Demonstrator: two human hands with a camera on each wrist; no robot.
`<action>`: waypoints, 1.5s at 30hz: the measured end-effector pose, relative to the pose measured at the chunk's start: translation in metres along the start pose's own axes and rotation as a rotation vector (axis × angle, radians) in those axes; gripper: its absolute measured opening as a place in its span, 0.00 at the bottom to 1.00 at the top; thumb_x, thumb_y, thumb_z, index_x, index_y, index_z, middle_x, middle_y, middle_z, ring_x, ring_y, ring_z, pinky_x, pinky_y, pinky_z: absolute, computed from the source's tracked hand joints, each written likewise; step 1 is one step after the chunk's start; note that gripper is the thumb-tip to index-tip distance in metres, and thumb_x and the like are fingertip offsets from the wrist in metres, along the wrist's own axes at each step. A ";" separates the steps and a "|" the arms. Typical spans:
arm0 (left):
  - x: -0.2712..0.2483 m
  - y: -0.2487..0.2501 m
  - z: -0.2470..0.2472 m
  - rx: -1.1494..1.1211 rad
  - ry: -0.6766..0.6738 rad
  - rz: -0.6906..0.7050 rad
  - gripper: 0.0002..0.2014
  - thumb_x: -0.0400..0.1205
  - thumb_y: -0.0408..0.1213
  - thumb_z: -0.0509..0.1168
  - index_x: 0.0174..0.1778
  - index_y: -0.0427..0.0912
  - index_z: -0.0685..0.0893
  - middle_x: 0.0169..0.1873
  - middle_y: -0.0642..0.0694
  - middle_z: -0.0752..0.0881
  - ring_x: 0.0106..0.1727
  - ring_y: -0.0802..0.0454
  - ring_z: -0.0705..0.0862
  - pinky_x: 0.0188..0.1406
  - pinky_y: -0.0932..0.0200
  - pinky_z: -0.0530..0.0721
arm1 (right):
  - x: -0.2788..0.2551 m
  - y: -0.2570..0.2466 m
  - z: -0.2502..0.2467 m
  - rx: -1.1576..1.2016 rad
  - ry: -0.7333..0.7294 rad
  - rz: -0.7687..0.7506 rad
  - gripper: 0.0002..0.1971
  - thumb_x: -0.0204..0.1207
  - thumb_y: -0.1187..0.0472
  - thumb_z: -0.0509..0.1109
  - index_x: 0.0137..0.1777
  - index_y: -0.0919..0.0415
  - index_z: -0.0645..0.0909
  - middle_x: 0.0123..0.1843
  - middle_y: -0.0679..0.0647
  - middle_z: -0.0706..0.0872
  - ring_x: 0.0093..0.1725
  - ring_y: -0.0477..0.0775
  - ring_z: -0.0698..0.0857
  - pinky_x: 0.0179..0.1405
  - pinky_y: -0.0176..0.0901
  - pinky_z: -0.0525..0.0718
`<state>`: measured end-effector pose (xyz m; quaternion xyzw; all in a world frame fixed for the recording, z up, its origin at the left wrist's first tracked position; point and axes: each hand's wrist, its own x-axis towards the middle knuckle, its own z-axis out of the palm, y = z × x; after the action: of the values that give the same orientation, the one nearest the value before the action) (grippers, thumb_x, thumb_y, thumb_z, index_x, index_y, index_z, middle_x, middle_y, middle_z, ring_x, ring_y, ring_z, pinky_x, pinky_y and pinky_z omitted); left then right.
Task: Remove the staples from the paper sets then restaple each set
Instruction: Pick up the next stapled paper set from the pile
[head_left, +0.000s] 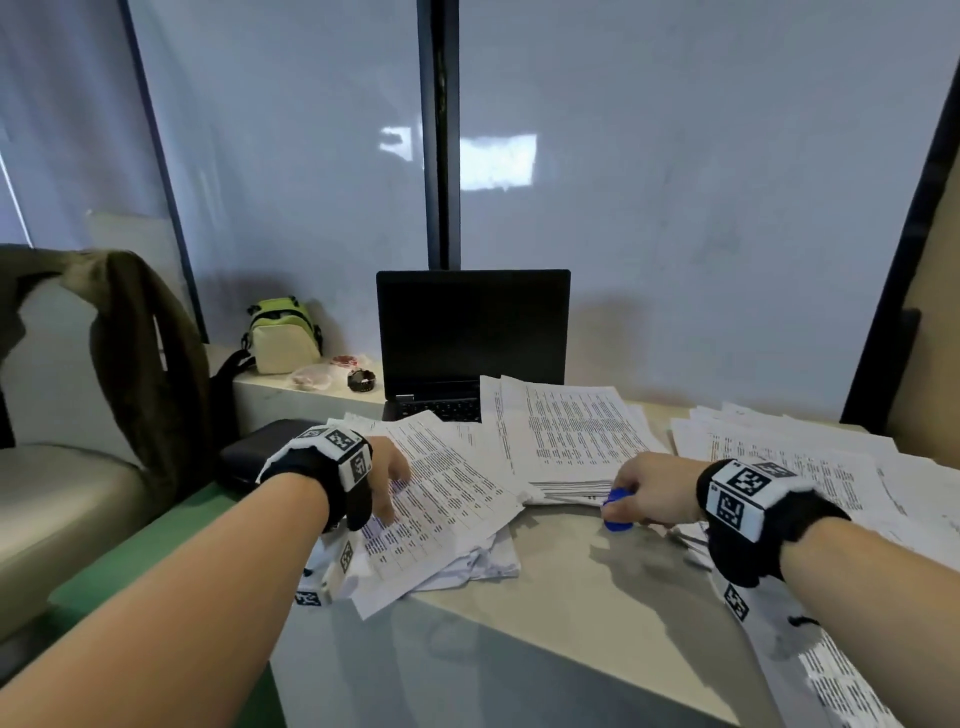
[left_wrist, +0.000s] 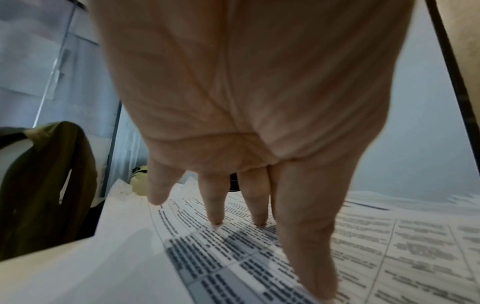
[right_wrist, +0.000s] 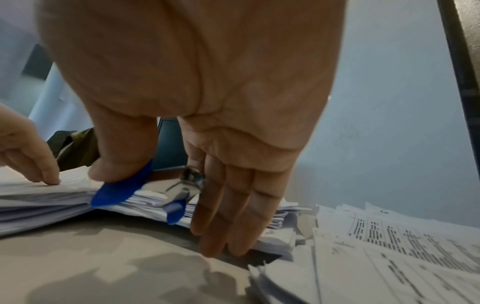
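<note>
My left hand rests with straight, spread fingers flat on a printed paper set at the table's left side; the sheet carries table-like text. My right hand pinches a blue-handled staple remover between thumb and index finger. In the right wrist view the staple remover shows its metal claws against the edge of a thick paper stack, while the other fingers hang straight down to the table. More printed sets lie in the middle.
An open dark laptop stands at the back centre. A green bag and small items sit on a ledge at back left. A black case lies left of my wrist. Loose papers cover the right side. A chair with a jacket stands left.
</note>
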<state>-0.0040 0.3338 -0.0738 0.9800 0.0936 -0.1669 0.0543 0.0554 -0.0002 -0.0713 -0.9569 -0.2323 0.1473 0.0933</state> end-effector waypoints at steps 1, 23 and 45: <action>-0.002 -0.002 0.001 -0.026 0.000 0.001 0.35 0.73 0.40 0.78 0.77 0.45 0.75 0.75 0.49 0.77 0.74 0.50 0.76 0.71 0.57 0.75 | -0.003 0.000 0.000 0.020 -0.016 0.004 0.15 0.76 0.46 0.70 0.45 0.58 0.85 0.37 0.53 0.85 0.33 0.52 0.80 0.35 0.42 0.81; -0.009 0.119 0.038 0.086 0.001 0.065 0.52 0.59 0.61 0.78 0.78 0.50 0.67 0.74 0.48 0.76 0.71 0.42 0.77 0.70 0.43 0.77 | -0.102 0.100 -0.001 -0.159 0.004 0.210 0.17 0.76 0.42 0.69 0.46 0.57 0.84 0.43 0.50 0.86 0.43 0.51 0.83 0.45 0.42 0.78; -0.042 0.146 0.014 0.112 0.223 0.215 0.18 0.79 0.23 0.63 0.59 0.44 0.89 0.49 0.47 0.86 0.47 0.53 0.84 0.54 0.62 0.83 | -0.086 0.086 0.005 -0.317 0.052 0.256 0.23 0.74 0.41 0.71 0.30 0.55 0.69 0.29 0.48 0.73 0.29 0.47 0.72 0.29 0.39 0.69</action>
<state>-0.0176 0.1820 -0.0618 0.9983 -0.0156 -0.0553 0.0061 0.0165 -0.1150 -0.0765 -0.9848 -0.1267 0.0947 -0.0722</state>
